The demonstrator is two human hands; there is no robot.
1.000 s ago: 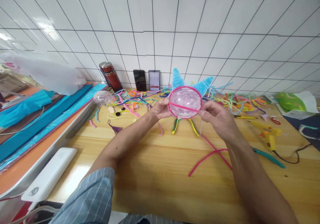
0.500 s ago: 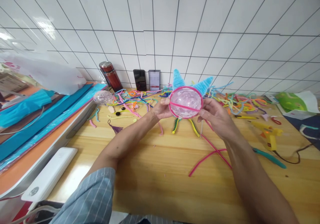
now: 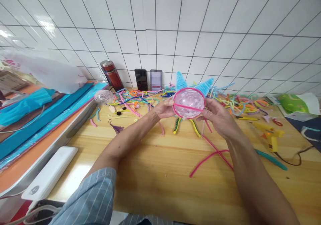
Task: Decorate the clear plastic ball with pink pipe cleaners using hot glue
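Between my two hands is a clear, pinkish half-shell [image 3: 188, 99], held up above the table. A bright pink pipe cleaner [image 3: 190, 107] runs round its rim and straight across its middle. Two fuzzy blue pointed ears [image 3: 182, 81] stand up behind its top. My left hand [image 3: 164, 108] pinches the left rim, fingers partly hidden behind it. On the right rim, my right hand [image 3: 214, 113] is closed with thumb in front. Below the shell lie pliers with yellow handles [image 3: 195, 128]. Loose pink pipe cleaners [image 3: 205, 158] cross on the table near my right forearm.
Tangled pipe cleaners [image 3: 240, 104] line the wall side. A yellow glue gun [image 3: 272, 136] and a teal-handled tool [image 3: 272, 159] lie at right. Another clear shell [image 3: 104, 97], a red flask [image 3: 112, 76] and two phones [image 3: 140, 79] stand at back left; a white power bank [image 3: 50, 173] lies nearer.
The shell sits slightly farther right in view, its pink crossbar still sloping down to the right. Both hands keep their hold on the rim. The camera view has shifted a little.
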